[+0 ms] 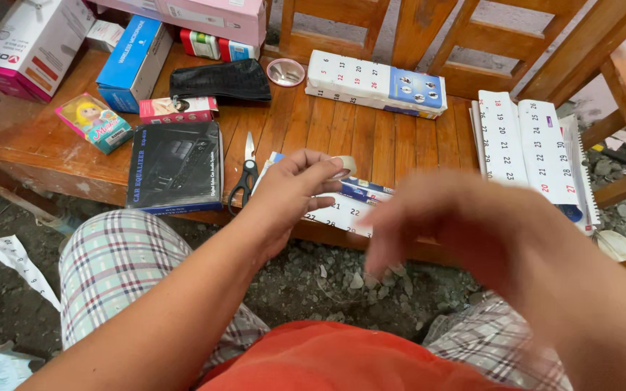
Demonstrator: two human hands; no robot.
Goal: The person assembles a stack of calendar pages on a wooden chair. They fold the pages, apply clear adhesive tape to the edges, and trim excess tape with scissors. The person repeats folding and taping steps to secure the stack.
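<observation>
Orange cloth (342,358) and checked plaid knees (121,271) fill the near edge, the person sitting before a low slatted wooden bench (371,145) that serves as the landmark for everything else.

On the bench's right end, calendar sheets (527,145) lie spread flat, glossy white paper with rows of dates; a folded calendar packet (374,83) rests at the back rail. At the left end stand cardboard cartons, a blue box (135,61) and a white and pink box (30,43), with a dark boxed car audio unit (177,165) at the front edge. Just beside that box, black-handled scissors (244,177) lie shut, blades pointing to the back.

Over the bench's front edge the left hand (291,192) pinches a small roll of clear tape (343,167) between thumb and fingertips, closed lightly round it. Beneath it a strip of calendar paper (338,213) lies on the slats. The right hand (465,232) is motion-blurred, near the tape, fingers loosely spread and empty as far as I can tell.

Judging by this, taping looks barely started: paper cut, no tape visibly laid down yet.
</observation>
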